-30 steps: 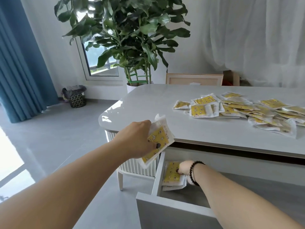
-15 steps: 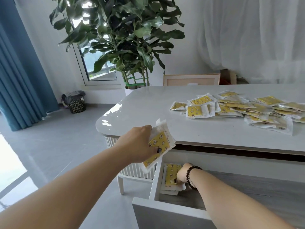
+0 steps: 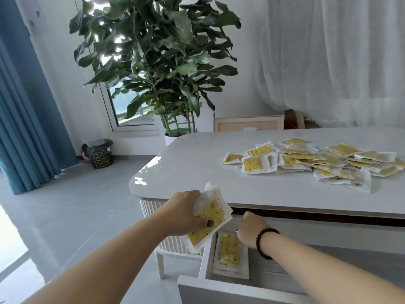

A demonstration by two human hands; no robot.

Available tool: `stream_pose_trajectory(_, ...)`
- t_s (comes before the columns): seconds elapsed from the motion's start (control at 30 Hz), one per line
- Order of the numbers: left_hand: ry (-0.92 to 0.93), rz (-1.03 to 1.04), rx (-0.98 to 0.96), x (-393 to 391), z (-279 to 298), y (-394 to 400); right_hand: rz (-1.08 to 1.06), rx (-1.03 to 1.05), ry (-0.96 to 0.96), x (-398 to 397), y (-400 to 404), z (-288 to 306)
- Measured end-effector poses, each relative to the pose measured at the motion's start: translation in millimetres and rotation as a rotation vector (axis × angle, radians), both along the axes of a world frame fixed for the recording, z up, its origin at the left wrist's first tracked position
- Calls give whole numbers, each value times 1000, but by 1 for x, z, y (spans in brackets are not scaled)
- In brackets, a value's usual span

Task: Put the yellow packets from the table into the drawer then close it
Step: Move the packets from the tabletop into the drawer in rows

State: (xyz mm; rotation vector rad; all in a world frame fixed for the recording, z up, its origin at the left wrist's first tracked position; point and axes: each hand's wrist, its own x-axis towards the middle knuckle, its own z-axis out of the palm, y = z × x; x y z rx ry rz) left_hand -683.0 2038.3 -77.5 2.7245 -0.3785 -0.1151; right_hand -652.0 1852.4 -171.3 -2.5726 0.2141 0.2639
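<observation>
Drawer [image 3: 206,257]: pulled out from under the near edge of the table [image 3: 197,172], at the table's rounded left corner. Its white front panel crosses the bottom of the view; its left side wall runs back toward the table's underside. The drawer floor to the right of the packets inside is partly covered by the right forearm; the rest shows grey.

Packets in the drawer [image 3: 230,253]: a small stack lying flat against the drawer's left wall, yellow print facing up, at least two layers showing at the edges.

Left hand [image 3: 186,213]: over the drawer's left wall, just below the table edge, gripping a bundle of yellow packets [image 3: 210,220]. The thumb, with a dark nail, presses on the printed face. The bundle tilts, its lower corner hanging outside the drawer wall, its upper white edge rising over the table rim.

Right hand [image 3: 252,231]: inside the drawer opening, just behind the stack and close under the table edge, fingers curled downward. It is seen from the back; whether it holds anything cannot be told. A dark bead bracelet [image 3: 265,242] sits on the wrist.

Packets on the table [image 3: 306,163]: a loose overlapping heap, well right of the drawer and back from the table's near edge. A bare strip of tabletop lies between heap and edge.

Beyond the drawer's left side: open grey floor, with a potted plant [image 3: 153,62] behind the table's corner.
</observation>
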Motion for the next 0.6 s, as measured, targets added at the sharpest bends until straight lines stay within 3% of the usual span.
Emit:
stream_pose_trajectory(0.2,173,-110,-215,-9,0,-14,12,649,-90,-58,-49,72)
stream_pose_trajectory(0.43,319,-212,-462,-34,11,-60,61,809,-115,-109,-80,87)
stream_pose_trajectory(0.6,333,-185,-564,-45,11,-75,-67,961,-177,-109,-83,87)
